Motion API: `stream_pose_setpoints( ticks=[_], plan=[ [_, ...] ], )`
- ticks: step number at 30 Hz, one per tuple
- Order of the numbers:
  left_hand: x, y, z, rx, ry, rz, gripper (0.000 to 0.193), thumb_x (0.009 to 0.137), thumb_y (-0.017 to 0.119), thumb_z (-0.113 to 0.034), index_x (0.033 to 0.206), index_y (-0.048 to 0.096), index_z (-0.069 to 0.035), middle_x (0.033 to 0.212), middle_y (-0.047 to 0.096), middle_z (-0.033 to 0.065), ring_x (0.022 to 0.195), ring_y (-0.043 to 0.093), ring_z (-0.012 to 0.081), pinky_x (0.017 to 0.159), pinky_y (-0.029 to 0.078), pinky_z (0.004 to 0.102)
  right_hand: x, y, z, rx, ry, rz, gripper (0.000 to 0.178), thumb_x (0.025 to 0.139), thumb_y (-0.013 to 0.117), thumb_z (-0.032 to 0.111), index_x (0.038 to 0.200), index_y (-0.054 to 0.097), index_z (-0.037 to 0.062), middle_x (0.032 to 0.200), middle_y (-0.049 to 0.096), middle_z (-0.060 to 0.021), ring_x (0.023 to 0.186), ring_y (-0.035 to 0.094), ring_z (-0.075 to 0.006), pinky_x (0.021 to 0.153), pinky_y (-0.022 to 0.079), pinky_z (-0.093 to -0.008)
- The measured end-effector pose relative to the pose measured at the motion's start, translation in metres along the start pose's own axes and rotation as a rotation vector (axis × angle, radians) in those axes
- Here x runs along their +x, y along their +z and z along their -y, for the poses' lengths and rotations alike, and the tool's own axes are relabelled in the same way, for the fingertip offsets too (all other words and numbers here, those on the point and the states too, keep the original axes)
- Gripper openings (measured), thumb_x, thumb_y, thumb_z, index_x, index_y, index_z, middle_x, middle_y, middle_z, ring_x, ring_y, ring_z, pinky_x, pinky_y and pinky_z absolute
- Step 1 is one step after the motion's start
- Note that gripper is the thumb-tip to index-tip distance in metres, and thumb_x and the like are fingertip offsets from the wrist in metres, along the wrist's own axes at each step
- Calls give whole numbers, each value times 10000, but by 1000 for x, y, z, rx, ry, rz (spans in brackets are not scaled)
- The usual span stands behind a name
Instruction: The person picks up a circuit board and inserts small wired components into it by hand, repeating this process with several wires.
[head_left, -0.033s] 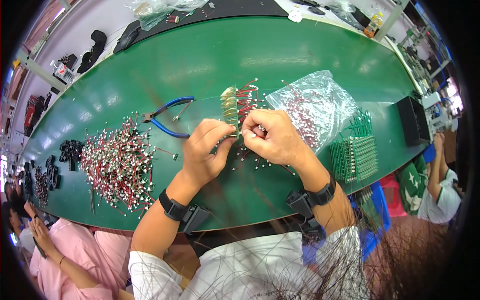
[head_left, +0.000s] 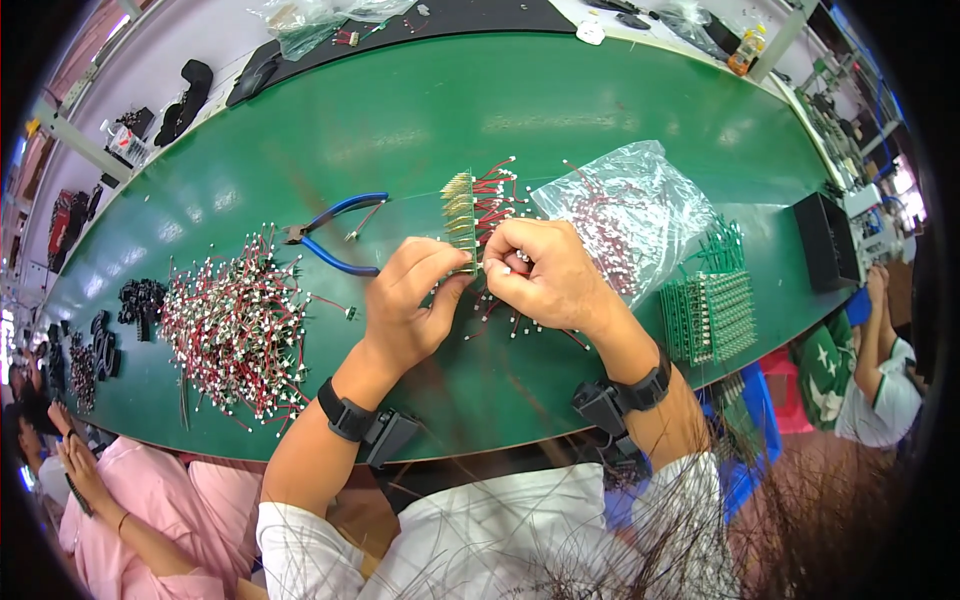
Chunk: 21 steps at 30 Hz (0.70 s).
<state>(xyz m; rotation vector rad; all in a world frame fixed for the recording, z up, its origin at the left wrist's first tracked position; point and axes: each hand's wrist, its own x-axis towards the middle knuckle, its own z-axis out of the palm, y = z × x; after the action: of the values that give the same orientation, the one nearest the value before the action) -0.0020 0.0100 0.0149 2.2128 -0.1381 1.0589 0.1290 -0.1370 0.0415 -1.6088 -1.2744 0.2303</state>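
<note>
My left hand pinches the near end of a narrow green circuit board, which stands on edge. Gold pins stick out of its left side, and short red wires with white plugs fan out from its right. My right hand is closed in a pinch against the same end; a bit of red wire shows between its fingers, the tip hidden. More red wire leads lie under and around my hands. To the right lies a clear plastic bag of such leads.
Left of my hands are blue-handled cutters, a heap of wire leads and black parts. Stacked green boards and a black box stand on the right of the green table. Other people sit at both sides.
</note>
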Motion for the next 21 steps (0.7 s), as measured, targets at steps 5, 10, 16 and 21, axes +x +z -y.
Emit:
stream_pose_setpoints(
  ticks=[5,10,16,21],
  plan=[
    [-1,0,2,-5,32,-1,321,704,738,123,998,664,14,899,666,127,780,649,254,680,524,323,-1,0,2,25,63,15,65,764,641,67,760,600,16,590,524,-31,533,484,-97,497,404,-275],
    [0,-1,2,-9,40,2,324,702,740,124,998,670,13,895,672,131,782,650,254,681,526,325,-2,0,3,86,152,47,71,790,636,78,769,605,18,589,513,9,553,457,-53,497,386,-250],
    [-1,-1,1,-13,41,-2,323,699,742,124,995,672,16,897,676,130,785,651,255,683,528,325,-2,-2,4,114,195,74,79,807,634,84,781,606,15,606,515,31,566,442,-34,494,368,-231],
    [-2,-1,3,-11,60,0,328,693,742,125,995,670,19,895,675,130,786,651,259,687,531,329,-3,-1,4,140,230,88,85,825,628,84,788,607,11,628,514,39,580,440,-25,502,364,-222]
  ],
)
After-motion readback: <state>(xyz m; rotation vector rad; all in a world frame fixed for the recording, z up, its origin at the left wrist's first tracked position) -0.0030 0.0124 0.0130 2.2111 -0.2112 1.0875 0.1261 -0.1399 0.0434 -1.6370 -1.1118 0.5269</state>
